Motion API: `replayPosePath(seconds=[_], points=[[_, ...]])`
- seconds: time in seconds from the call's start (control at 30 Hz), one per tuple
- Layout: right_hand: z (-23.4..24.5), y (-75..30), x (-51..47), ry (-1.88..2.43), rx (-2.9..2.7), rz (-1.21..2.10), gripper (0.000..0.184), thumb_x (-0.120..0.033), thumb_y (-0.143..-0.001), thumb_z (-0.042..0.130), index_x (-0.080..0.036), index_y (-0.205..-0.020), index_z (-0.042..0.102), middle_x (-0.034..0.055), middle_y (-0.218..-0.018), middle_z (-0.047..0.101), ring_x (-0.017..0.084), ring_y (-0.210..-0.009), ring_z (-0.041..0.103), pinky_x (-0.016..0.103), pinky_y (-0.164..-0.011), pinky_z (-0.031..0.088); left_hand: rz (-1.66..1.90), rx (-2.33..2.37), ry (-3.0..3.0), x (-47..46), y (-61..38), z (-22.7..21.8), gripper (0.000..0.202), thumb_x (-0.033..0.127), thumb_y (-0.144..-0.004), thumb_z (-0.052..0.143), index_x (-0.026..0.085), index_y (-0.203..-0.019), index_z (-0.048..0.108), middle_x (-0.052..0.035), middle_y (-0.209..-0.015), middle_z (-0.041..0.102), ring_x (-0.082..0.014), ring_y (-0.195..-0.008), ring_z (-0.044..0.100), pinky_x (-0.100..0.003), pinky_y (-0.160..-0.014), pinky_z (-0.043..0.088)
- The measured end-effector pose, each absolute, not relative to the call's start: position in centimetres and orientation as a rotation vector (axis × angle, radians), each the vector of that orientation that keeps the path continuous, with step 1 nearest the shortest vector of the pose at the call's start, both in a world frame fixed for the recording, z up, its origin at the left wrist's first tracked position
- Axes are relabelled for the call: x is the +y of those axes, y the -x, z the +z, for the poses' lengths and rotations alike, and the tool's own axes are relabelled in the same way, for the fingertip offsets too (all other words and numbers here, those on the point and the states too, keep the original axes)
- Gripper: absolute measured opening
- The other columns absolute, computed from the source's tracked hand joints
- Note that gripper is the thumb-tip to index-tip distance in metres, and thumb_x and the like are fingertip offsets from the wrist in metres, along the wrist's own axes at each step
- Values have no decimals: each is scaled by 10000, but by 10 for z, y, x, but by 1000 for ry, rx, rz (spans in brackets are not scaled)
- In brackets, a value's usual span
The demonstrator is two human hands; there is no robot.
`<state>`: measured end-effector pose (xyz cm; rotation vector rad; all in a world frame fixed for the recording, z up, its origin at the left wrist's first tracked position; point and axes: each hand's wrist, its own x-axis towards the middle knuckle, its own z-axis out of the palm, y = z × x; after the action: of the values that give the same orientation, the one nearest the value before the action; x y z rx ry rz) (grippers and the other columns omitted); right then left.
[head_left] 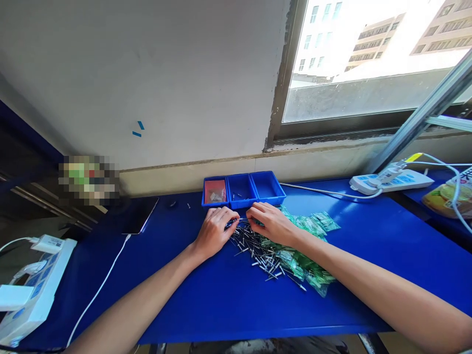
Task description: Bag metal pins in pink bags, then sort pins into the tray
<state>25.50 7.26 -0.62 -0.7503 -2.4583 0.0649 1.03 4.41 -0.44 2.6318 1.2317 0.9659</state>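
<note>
Over a loose heap of metal blind rivets (263, 258), my two hands are close together. The fingers of my left hand (217, 230) are pinched at the heap's far left edge, on a blind rivet (241, 219) whose thin metal body shows in the gap between the hands. From the other side, my right hand (272, 223) has its fingers curled and closed at the same rivet; its fingertips are partly hidden. Small clear-and-green plastic packets (311, 268) lie in a pile under and beside my right wrist. Just beyond my hands stands a row of blue bins (271, 201).
The left bin holds a reddish packet (215, 191); a few small pieces lie in the middle one. A phone (142, 216) with a white cable is on the blue table (165, 300). Power strips (398, 181) sit at both sides. A metal frame (424, 118) leans by the window.
</note>
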Motion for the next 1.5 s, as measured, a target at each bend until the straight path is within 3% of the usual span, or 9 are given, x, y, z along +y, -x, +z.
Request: replayPosePath(seconds=[0.9, 1.5], points=[[-11, -255, 75, 768, -2460, 10, 58, -184, -1029, 523, -218, -1028, 569, 45, -935, 639, 198, -801, 554, 336, -756, 394, 960, 1223, -2667, 43, -12, -3, 93, 259, -1077, 548, 227, -1058, 633, -22, -1055, 731, -198, -1024, 676, -375, -948, 441], [-11, -255, 75, 794, -2446, -28, 110, -229, -1081, 482, -214, -1078, 591, 48, -935, 635, 196, -799, 553, 333, -752, 389, 961, 1255, -2663, 44, -12, -5, 116, 278, -1084, 537, 228, -1052, 637, -29, -1059, 730, -203, -1028, 671, -384, -953, 445]])
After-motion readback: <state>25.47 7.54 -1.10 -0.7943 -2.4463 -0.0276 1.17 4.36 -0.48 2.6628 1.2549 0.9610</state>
